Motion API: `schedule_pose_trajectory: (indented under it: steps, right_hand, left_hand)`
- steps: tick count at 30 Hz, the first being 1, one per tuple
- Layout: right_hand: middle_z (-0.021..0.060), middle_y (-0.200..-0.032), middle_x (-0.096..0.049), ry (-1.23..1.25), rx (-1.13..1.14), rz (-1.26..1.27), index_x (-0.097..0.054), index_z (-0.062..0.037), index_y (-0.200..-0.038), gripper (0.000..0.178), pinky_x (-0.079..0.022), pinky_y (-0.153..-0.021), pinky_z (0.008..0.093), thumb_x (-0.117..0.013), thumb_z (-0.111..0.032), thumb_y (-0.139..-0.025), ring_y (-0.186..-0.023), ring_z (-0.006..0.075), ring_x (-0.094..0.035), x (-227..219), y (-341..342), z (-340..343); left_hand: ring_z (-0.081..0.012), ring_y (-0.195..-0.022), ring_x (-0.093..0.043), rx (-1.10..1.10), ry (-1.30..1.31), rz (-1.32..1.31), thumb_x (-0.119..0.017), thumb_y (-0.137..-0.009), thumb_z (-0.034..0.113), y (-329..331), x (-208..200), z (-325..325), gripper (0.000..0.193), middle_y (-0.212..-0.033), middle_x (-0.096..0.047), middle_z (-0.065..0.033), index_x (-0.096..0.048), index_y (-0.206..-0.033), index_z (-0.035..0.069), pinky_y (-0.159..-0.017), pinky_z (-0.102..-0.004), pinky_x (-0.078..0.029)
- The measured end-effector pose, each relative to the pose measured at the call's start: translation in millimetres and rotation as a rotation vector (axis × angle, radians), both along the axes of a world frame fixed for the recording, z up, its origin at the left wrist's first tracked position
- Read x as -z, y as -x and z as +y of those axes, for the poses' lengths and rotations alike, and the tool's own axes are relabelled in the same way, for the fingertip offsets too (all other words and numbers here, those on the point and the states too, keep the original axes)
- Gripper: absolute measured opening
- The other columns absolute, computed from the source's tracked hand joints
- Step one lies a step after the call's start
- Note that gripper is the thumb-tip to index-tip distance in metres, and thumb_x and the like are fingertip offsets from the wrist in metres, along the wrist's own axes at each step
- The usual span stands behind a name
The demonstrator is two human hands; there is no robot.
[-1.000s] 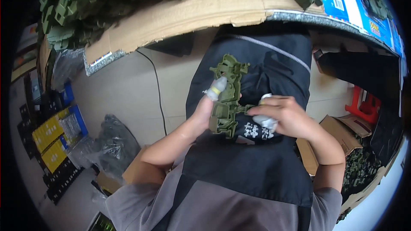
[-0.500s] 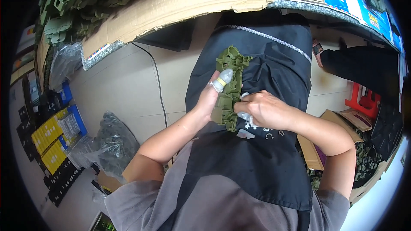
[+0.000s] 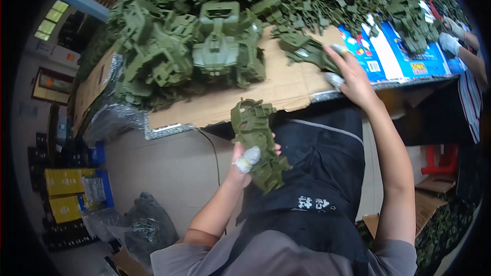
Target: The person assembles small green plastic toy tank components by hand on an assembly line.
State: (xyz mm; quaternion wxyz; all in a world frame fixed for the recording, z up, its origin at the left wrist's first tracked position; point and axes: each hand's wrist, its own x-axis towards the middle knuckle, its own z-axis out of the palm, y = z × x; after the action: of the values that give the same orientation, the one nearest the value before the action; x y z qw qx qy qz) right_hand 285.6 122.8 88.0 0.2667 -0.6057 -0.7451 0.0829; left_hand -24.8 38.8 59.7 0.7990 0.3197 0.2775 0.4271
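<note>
I see the left hand (image 3: 242, 169) wrapped around a long green plastic part (image 3: 260, 143) above the lap; the right hand (image 3: 352, 74) reaches a second green piece (image 3: 306, 55), its grip unclear to me, near the cardboard-covered surface's (image 3: 284, 89) front edge, green mouldings (image 3: 217, 41) heaped beyond

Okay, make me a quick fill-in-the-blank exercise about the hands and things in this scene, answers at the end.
1. The left hand holds a plastic part coloured ____.
2. The right hand is at another piece, over brown ____.
3. The person's apron is coloured ____.

Missing words: green; cardboard; black.
</note>
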Motion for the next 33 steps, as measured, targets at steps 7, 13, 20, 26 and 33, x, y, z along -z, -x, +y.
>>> schedule_pose_trajectory:
  steps: [7,13,20,26,33]
  right_hand:
    - [0.0218,-0.130,-0.043,0.116,-0.133,0.710,-0.037,-0.0011,-0.134,0.064,-0.034,-0.098,0.0366,-0.066,-0.018,-0.079,-0.118,0.0340,-0.045,5,77,-117]
    - [0.0226,-0.128,-0.043,0.243,-0.126,0.679,-0.035,-0.0044,-0.136,0.064,-0.040,-0.093,0.0386,-0.064,-0.016,-0.081,-0.115,0.0391,-0.046,12,124,-149]
    - [0.0171,-0.143,-0.028,0.545,-0.286,1.264,-0.025,-0.0065,-0.141,0.067,-0.027,-0.105,0.0366,-0.059,-0.017,-0.084,-0.132,0.0259,-0.028,26,113,-144]
    - [0.0125,-0.125,-0.051,0.777,-0.159,1.369,-0.038,-0.0020,-0.133,0.057,-0.038,-0.095,0.0300,-0.062,-0.009,-0.081,-0.115,0.0213,-0.049,70,108,-151]
    - [0.0172,-0.107,-0.054,0.693,-0.295,0.487,-0.041,-0.0048,-0.131,0.066,-0.044,-0.086,0.0374,-0.063,-0.005,-0.070,-0.099,0.0354,-0.054,45,80,-148]
  left_hand:
    - [-0.0270,-0.106,-0.055,-0.242,-0.044,0.002,-0.060,-0.085,0.016,-17,9,-2,0.060,-0.123,-0.046,-0.0135,-0.026,-0.134,0.007,-0.090,-0.0406,-0.047]
    - [-0.0203,-0.110,-0.050,-0.398,-0.042,0.217,-0.068,-0.076,0.003,-25,31,-16,0.077,-0.125,-0.044,-0.0093,-0.022,-0.137,0.011,-0.093,-0.0330,-0.042]
    - [-0.0254,-0.086,-0.061,-0.517,-0.011,0.265,-0.064,-0.080,0.017,-15,23,-22,0.050,-0.100,-0.058,-0.0142,-0.042,-0.121,0.002,-0.077,-0.0366,-0.052]
    - [-0.0287,-0.114,-0.047,-0.475,-0.240,0.263,-0.068,-0.078,0.035,-20,15,-21,0.069,-0.121,-0.047,-0.0172,-0.036,-0.130,0.002,-0.097,-0.0449,-0.038]
    - [-0.0322,-0.112,-0.046,0.405,-1.280,1.417,-0.070,-0.073,0.024,-18,-37,-17,0.078,-0.110,-0.051,-0.0185,-0.030,-0.136,0.001,-0.103,-0.0467,-0.026]
